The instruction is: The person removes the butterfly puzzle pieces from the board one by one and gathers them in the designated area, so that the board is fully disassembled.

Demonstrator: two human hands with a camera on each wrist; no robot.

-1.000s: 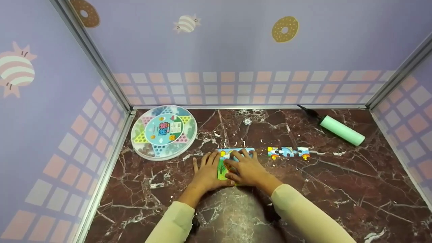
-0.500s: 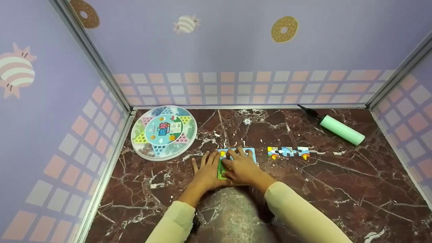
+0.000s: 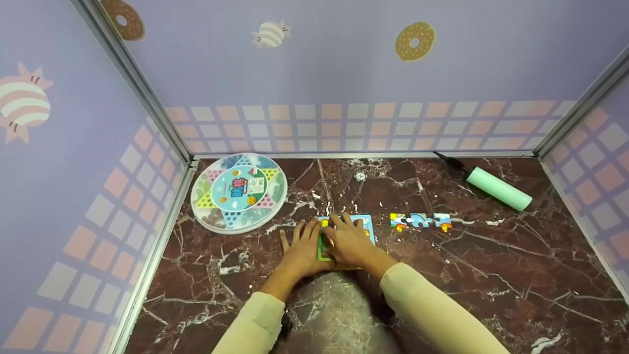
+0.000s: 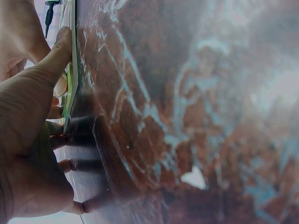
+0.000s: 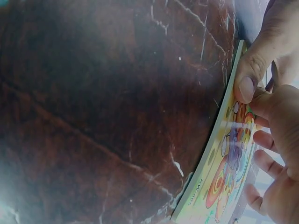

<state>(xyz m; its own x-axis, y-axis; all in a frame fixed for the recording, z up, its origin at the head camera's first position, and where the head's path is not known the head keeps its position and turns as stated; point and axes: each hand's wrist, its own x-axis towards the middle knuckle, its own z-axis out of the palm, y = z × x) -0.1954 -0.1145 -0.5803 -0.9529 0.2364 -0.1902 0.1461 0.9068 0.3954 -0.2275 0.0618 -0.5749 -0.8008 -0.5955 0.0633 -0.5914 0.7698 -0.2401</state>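
Writing on your picture puzzle board [image 5: 224,168] starts with "KW" near its near right corner; the characters after it are too blurred to make out. Far left, the round game box [image 3: 239,193] carries a blue label with large red-and-blue Chinese characters that seem to read 跳棋, and its smaller print can't be read. Your board lies flat on the dark marbled table [image 3: 491,295], in the near middle, under both your hands. Your left hand [image 3: 302,254] lies along its left side, fingers extended and spread, thumb pressing on its near edge. Your right hand [image 3: 355,244] is bent over the board's face, fingers partly curled and down on it; whether it pinches anything, I can't tell. Just right of the board, three loose puzzle pieces [image 3: 419,221] sit in a row. A small round disc [image 3: 360,176] lies far of the board, and a mint-green pump [image 3: 499,188] with a black nozzle lies far right. Compared with a second ago, your right hand has shifted left, baring more of the board's far right corner, while your left hand and the loose pieces are where they were
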